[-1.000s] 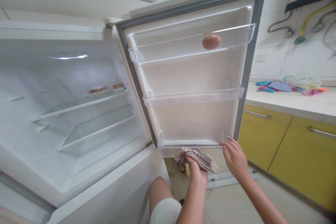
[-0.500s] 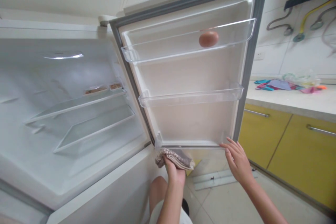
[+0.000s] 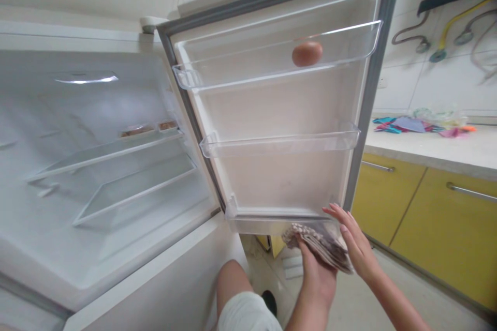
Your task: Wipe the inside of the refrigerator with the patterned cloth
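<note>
The room is a kitchen with a white tiled wall (image 3: 404, 85) and yellow cabinets (image 3: 442, 212), and on the left a white fridge has its door (image 3: 272, 101) wide open. The left hand (image 3: 316, 271) grips a folded, patterned cloth (image 3: 322, 245), with the thumb on top of it. This cloth is at the front of the bottom door bin (image 3: 256, 226), towards the bin's right end; whether it presses on the plastic, I cannot tell. The right hand (image 3: 359, 248) has its fingers stretched and not closed around anything; the fingertips are at the lower right corner of the door, and its thumb is just beside the cloth.

Higher on the door, there is a clear middle bin (image 3: 281, 144), and in the top bin (image 3: 236, 75), nearer to its right end, lies a brown, egg-like thing (image 3: 307, 54). Inside the fridge, two small packages (image 3: 137, 131) rest at the back right corner of the upper shelf (image 3: 104, 155). Along the back edge of the worktop (image 3: 430, 147), coloured pieces (image 3: 411, 124) lie beside clear plastic (image 3: 442, 114).
</note>
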Motion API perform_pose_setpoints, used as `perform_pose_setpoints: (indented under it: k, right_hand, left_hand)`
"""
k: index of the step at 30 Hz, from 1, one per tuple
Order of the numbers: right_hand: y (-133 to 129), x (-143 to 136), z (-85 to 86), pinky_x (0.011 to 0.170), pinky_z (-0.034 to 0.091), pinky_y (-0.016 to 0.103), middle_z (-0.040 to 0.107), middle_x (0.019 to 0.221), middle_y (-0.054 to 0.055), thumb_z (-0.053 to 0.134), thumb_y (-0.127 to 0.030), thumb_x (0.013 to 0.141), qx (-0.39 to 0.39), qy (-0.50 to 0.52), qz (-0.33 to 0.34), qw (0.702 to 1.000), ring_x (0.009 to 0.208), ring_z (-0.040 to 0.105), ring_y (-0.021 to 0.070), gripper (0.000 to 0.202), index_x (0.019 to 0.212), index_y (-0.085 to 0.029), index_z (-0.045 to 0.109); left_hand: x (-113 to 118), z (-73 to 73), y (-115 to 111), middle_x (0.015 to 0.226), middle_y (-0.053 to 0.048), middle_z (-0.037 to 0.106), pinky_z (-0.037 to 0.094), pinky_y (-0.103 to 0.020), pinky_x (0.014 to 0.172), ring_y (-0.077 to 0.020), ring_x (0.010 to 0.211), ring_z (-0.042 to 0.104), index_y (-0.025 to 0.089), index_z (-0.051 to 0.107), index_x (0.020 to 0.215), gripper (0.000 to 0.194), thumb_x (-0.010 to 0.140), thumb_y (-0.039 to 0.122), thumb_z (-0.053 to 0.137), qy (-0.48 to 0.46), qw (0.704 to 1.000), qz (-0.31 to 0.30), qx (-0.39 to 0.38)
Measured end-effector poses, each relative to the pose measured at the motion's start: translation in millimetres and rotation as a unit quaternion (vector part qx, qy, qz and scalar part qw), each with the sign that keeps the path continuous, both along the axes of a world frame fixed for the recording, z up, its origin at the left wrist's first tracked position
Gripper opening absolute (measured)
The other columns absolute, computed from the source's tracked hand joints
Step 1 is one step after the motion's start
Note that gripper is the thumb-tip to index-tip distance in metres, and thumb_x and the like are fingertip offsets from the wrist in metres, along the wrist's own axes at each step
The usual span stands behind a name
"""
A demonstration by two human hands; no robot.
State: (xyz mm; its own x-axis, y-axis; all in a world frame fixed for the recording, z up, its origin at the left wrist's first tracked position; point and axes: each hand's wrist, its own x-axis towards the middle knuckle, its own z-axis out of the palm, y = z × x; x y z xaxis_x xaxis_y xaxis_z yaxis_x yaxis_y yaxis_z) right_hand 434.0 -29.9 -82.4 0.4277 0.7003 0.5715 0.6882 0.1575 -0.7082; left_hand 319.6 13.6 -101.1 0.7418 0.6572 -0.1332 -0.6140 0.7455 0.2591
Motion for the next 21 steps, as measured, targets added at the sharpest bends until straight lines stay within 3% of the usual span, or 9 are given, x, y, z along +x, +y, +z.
perform_pose_setpoints:
  k: [3,6,9,11,13,14,16,18,21]
  right_hand:
    - [-6,5,9.6,0.125,0.020,0.063,0.065,0.140,0.004,0.033,-0.049,0.099,-0.026,0.049,0.038,0.998,0.140,0.050,0.0253,0.056,0.152,-0.033,0.038]
    - [-13,13,21.5,0.124,0.025,0.060,0.064,0.141,0.006,0.037,-0.051,0.097,-0.052,0.118,0.076,0.989,0.139,0.051,0.0257,0.056,0.151,-0.033,0.040]
    - [-19,23,18.7,0.119,0.036,0.057,0.069,0.133,0.011,0.046,-0.051,0.092,0.020,0.220,-0.001,0.975,0.132,0.057,0.0288,0.051,0.136,-0.026,0.057]
    - [-24,28,-0.7,0.109,0.048,0.053,0.073,0.120,0.012,0.054,-0.047,0.086,0.106,0.319,-0.140,0.932,0.118,0.066,0.0293,0.040,0.114,-0.022,0.066]
    - [-32,24,-33.9,0.091,0.058,0.048,0.075,0.104,0.010,0.061,-0.040,0.075,0.144,0.433,-0.261,0.851,0.099,0.071,0.0275,0.028,0.096,-0.021,0.067]
    - [-36,19,-53.2,0.081,0.061,0.045,0.075,0.096,0.008,0.063,-0.036,0.068,0.129,0.489,-0.287,0.814,0.090,0.071,0.0266,0.025,0.089,-0.022,0.067]
    - [-43,1,-89.7,0.067,0.061,0.042,0.074,0.084,0.006,0.067,-0.036,0.061,0.104,0.544,-0.285,0.782,0.079,0.071,0.0267,0.025,0.081,-0.022,0.067]
    - [-44,-23,-113.5,0.068,0.062,0.042,0.076,0.085,0.006,0.072,-0.039,0.059,0.067,0.561,-0.202,0.800,0.081,0.072,0.0284,0.028,0.083,-0.023,0.070]
    - [-30,-57,-113.4,0.082,0.062,0.043,0.078,0.094,0.006,0.074,-0.039,0.060,0.059,0.573,-0.095,0.812,0.094,0.072,0.0302,0.036,0.093,-0.025,0.073]
  left_hand:
    - [24,0.4,-24,0.142,-0.011,0.063,0.050,-0.041,0.107,-0.0246,0.135,0.056,0.021,0.063,0.130,0.069,0.094,0.070,0.030,-0.022,0.996,-0.086,0.012]
    - [33,3.1,-28,0.140,-0.010,0.065,0.048,-0.040,0.108,-0.0237,0.134,0.057,0.021,0.061,0.132,0.071,0.095,0.069,0.025,-0.012,0.996,-0.088,0.004]
    - [32,7.1,-21,0.141,-0.013,0.063,0.050,-0.045,0.105,-0.0277,0.133,0.057,0.019,0.060,0.133,0.074,0.092,0.073,0.030,-0.008,0.997,-0.081,0.009]
    - [28,10.4,-17,0.142,-0.015,0.062,0.051,-0.048,0.102,-0.0300,0.132,0.057,0.017,0.060,0.132,0.073,0.090,0.072,0.037,0.003,0.997,-0.073,-0.007]
    - [24,13.6,-14,0.139,-0.017,0.064,0.052,-0.049,0.100,-0.0312,0.130,0.059,0.016,0.059,0.131,0.068,0.090,0.068,0.042,0.025,0.996,-0.071,-0.040]
    - [23,15.1,-14,0.137,-0.017,0.065,0.053,-0.049,0.099,-0.0315,0.129,0.060,0.015,0.059,0.131,0.067,0.091,0.065,0.043,0.034,0.995,-0.071,-0.056]
    - [22,18.2,-15,0.135,-0.019,0.066,0.053,-0.047,0.097,-0.0321,0.126,0.062,0.012,0.058,0.131,0.066,0.091,0.062,0.043,0.042,0.993,-0.069,-0.082]
    - [23,22.1,-15,0.133,-0.020,0.066,0.054,-0.046,0.095,-0.0329,0.123,0.063,0.011,0.059,0.130,0.067,0.090,0.063,0.044,0.043,0.991,-0.064,-0.107]
    - [23,31.1,-14,0.127,-0.019,0.068,0.054,-0.044,0.092,-0.0331,0.118,0.065,0.011,0.062,0.122,0.062,0.087,0.061,0.049,0.056,0.988,-0.052,-0.131]
